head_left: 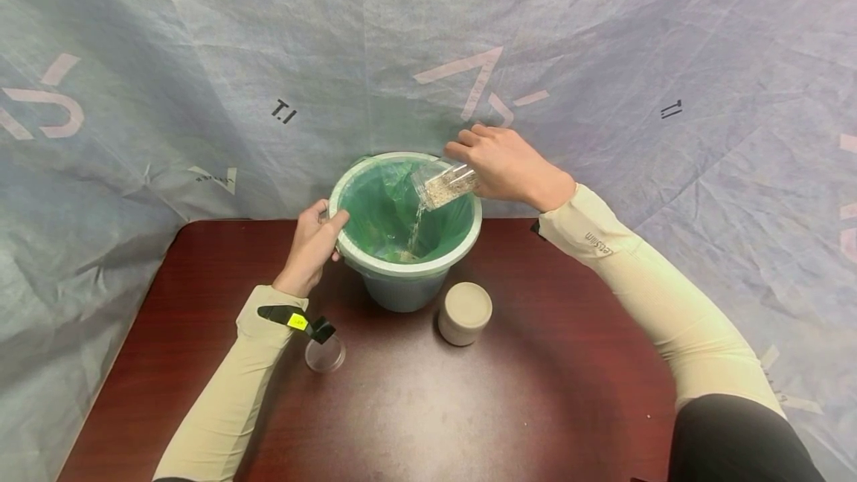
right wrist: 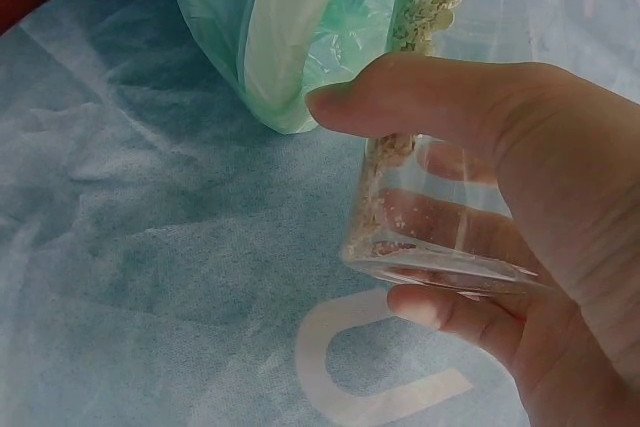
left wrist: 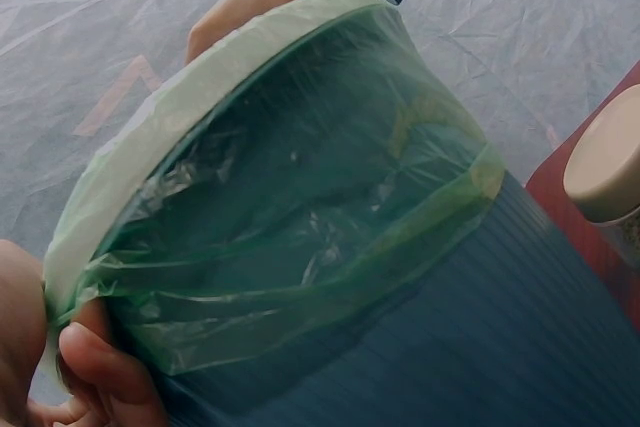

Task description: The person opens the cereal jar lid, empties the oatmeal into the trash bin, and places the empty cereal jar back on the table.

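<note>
Over the bucket (head_left: 404, 294), fingers of the right hand (head_left: 509, 166) clamp a jar (head_left: 447, 183), probably light, slippery, breakable, best held near its base; the left hand (head_left: 311, 244) clamps the bucket's rim (head_left: 402, 268).

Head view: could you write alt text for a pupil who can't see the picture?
Pale flakes fall from a clear jar that a person's right hand tips over a green-lined bin, while the left hand grips the bin's edge. Nearer the viewer, a beige-topped container and a clear round lid-like piece rest on a dark red table.
</note>
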`<act>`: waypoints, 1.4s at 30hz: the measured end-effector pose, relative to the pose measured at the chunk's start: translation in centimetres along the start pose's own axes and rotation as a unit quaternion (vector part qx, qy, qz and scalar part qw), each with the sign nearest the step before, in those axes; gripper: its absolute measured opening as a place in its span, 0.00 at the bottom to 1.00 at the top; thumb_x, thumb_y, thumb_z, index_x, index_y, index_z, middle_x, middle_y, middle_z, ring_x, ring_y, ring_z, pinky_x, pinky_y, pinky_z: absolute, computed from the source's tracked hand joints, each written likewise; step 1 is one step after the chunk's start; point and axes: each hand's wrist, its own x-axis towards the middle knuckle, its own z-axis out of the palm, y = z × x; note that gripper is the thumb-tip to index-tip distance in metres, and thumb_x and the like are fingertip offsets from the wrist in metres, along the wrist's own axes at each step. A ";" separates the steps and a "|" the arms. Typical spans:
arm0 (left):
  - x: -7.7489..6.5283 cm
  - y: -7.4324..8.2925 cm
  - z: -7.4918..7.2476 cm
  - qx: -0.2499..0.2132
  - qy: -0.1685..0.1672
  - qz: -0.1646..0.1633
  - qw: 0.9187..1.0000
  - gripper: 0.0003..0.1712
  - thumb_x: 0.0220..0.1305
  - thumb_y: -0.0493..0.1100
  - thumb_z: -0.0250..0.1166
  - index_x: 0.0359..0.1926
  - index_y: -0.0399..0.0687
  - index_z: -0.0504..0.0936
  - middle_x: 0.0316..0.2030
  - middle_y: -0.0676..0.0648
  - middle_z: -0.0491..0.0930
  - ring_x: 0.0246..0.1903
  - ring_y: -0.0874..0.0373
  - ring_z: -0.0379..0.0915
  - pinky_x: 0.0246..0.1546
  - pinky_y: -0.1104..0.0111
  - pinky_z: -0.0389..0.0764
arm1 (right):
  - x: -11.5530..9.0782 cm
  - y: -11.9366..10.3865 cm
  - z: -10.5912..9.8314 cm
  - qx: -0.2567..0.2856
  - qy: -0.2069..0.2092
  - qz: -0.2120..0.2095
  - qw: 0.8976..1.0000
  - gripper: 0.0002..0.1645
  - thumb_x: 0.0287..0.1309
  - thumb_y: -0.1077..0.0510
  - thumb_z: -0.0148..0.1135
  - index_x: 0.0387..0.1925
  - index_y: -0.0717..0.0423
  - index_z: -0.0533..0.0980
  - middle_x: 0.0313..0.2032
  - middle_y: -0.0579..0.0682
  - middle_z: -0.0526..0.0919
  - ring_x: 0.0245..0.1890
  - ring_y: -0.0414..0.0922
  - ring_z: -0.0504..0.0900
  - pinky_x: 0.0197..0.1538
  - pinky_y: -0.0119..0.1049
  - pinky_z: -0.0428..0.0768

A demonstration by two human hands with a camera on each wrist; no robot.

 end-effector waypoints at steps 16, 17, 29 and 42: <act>0.0 0.0 0.0 -0.002 -0.002 0.002 1.000 0.05 0.72 0.38 0.58 0.44 0.40 0.74 0.19 0.54 0.71 0.13 0.65 0.64 0.12 0.75 0.67 | -0.1 0.0 0.1 -0.009 0.008 -0.011 1.000 0.33 0.42 0.68 0.78 0.54 0.61 0.79 0.41 0.58 0.81 0.43 0.60 0.81 0.45 0.54 0.84; 0.1 0.0 0.0 -0.002 -0.002 0.001 1.000 0.06 0.72 0.38 0.58 0.44 0.40 0.73 0.19 0.54 0.71 0.13 0.65 0.64 0.12 0.75 0.67 | 0.0 0.0 0.1 -0.009 0.007 -0.010 1.000 0.33 0.42 0.68 0.78 0.54 0.61 0.79 0.41 0.58 0.81 0.43 0.60 0.81 0.46 0.54 0.84; 0.2 0.0 -0.1 0.002 -0.006 -0.001 1.000 0.07 0.72 0.38 0.58 0.45 0.39 0.73 0.19 0.55 0.69 0.13 0.65 0.64 0.12 0.74 0.68 | 0.0 0.0 0.1 -0.005 -0.005 -0.002 1.000 0.35 0.41 0.67 0.80 0.55 0.60 0.78 0.42 0.58 0.81 0.44 0.60 0.81 0.46 0.54 0.84; 0.2 0.0 -0.1 0.008 -0.003 -0.001 1.000 0.08 0.72 0.38 0.58 0.45 0.37 0.73 0.19 0.54 0.71 0.13 0.65 0.64 0.12 0.74 0.68 | 0.2 0.0 0.0 -0.010 -0.003 -0.005 1.000 0.33 0.43 0.68 0.78 0.55 0.60 0.79 0.41 0.58 0.80 0.42 0.60 0.80 0.44 0.54 0.85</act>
